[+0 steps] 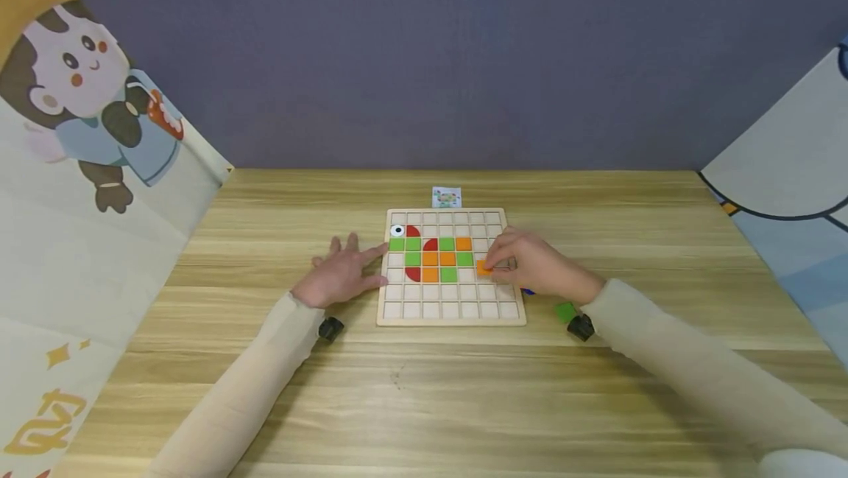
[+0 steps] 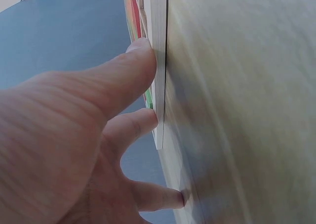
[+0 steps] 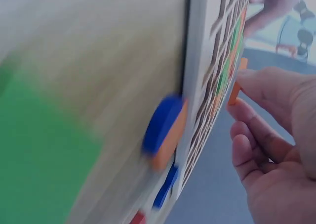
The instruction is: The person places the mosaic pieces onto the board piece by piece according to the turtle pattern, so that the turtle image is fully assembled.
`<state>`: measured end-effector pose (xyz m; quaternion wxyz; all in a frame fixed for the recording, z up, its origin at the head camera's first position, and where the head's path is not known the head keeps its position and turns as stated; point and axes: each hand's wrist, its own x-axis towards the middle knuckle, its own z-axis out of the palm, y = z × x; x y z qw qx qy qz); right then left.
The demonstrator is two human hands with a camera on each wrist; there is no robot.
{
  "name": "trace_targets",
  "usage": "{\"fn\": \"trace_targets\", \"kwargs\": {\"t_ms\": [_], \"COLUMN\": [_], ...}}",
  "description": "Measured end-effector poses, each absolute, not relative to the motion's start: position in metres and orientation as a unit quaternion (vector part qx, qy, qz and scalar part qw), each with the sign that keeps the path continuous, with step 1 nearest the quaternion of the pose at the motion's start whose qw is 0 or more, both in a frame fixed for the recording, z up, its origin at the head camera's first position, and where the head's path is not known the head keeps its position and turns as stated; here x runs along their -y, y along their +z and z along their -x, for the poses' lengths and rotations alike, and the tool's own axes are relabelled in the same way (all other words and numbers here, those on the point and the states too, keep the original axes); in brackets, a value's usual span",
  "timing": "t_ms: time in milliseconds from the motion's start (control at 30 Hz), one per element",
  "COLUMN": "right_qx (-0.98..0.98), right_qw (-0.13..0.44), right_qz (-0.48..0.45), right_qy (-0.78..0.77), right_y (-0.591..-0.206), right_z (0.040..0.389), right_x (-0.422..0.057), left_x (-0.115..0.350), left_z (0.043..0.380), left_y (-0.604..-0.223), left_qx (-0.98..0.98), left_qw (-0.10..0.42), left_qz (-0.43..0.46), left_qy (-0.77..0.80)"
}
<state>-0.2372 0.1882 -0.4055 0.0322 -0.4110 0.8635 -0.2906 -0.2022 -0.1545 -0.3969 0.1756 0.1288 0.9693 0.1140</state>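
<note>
A wooden grid board lies on the table, holding green, orange and red tiles and a white round eye piece. My right hand pinches an orange square tile between thumb and finger. In the head view that tile overlaps the grid just right of the filled squares. At the board's left edge rests my left hand, fingers spread. Its thumb and index fingertip touch the board's side in the left wrist view, while another fingertip meets the table.
Behind the board lies a small picture card. A green tile sits on the table under the right wrist. Blue pieces lie by the board's right edge, near a partly visible red piece. A dark wall rises behind the table.
</note>
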Motion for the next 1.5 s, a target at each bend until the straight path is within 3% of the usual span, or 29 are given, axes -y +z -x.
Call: {"fn": "trace_targets", "kwargs": {"t_ms": [267,900,1200,1500], "right_qx": [-0.858,-0.882,-0.896,-0.933], "right_qw": [0.056,0.053,0.017,0.072], "right_qz": [0.432,0.406,0.357,0.262], "right_qy": [-0.273,-0.232,-0.263,-0.237], "right_y": [-0.407,-0.405,-0.399,-0.403], "right_z": [0.234,0.227,0.242,0.259], "right_x": [-0.166,-0.154,-0.192,-0.240], "left_x": [0.155,0.154,0.155,0.155], "left_z": [0.203,0.202,0.202,0.202], "left_y": [-0.399,-0.395,-0.397,-0.396], "left_qx": [-0.970,-0.969,-0.969,-0.968], "left_qw": [0.175,0.176,0.178,0.178], "left_qz": [-0.126,-0.129,-0.127,-0.129], "left_qy": [0.113,0.116,0.118,0.117]}}
